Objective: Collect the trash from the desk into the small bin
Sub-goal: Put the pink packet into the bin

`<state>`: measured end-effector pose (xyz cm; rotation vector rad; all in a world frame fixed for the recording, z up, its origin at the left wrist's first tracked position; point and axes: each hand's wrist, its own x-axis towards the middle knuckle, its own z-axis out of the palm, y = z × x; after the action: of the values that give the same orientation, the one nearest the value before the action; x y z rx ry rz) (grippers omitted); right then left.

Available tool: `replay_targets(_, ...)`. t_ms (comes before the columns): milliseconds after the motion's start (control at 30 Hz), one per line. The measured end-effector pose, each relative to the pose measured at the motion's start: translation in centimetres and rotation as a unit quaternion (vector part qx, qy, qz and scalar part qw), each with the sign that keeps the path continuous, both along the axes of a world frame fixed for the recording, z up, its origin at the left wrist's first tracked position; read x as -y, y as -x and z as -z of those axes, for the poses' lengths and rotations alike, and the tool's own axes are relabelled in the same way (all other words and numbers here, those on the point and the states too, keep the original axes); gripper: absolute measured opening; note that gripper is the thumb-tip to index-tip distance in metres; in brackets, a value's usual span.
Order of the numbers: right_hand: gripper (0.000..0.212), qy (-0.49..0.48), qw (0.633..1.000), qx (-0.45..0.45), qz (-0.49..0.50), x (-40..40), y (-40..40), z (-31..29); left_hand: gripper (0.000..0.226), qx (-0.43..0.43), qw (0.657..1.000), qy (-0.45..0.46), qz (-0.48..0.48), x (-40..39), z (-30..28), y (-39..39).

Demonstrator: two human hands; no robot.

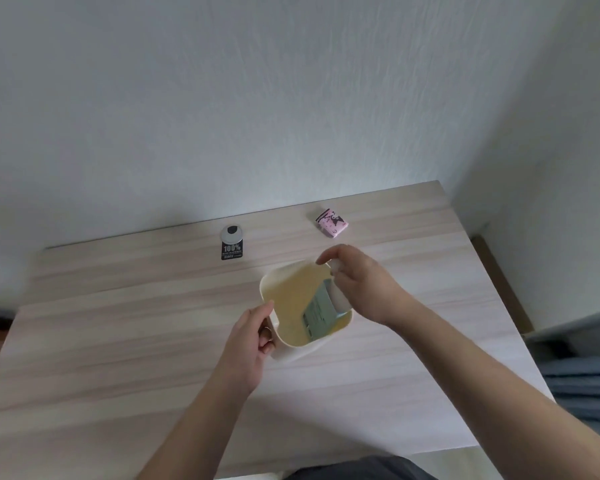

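Note:
A small cream bin [293, 299] stands in the middle of the wooden desk [118, 341], its opening tilted toward me. My left hand [253, 344] grips its near left wall. My right hand [357, 282] is at the bin's far right rim, fingers closed on a white bottle with a grey-green label [321, 310] that reaches down inside the bin. Farther back on the desk lie a black pouch with a round silver cap and "100%" print [232, 243] and a small pink packet [331, 223].
The desk meets a white wall at the back and a corner on the right. Its right edge drops to a floor strip and grey-blue fabric [582, 386]. Dark clothing [357, 469] shows at the near edge.

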<state>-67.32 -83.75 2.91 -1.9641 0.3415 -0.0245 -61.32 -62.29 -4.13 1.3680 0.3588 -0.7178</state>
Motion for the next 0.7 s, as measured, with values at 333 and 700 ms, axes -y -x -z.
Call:
replay_targets(333,0.041,0.263,0.957,0.073,-0.096,-7.4,-1.5,-2.0,0.025,-0.001,0.998,0.056,0.001,-5.4,-0.9,-2.8)
replay_targets(700,0.034,0.288,0.954,-0.034,0.072,-4.2,-2.0,2.5,0.019,-0.010,0.997,0.075,-0.001,-8.2,-0.4,-5.7)
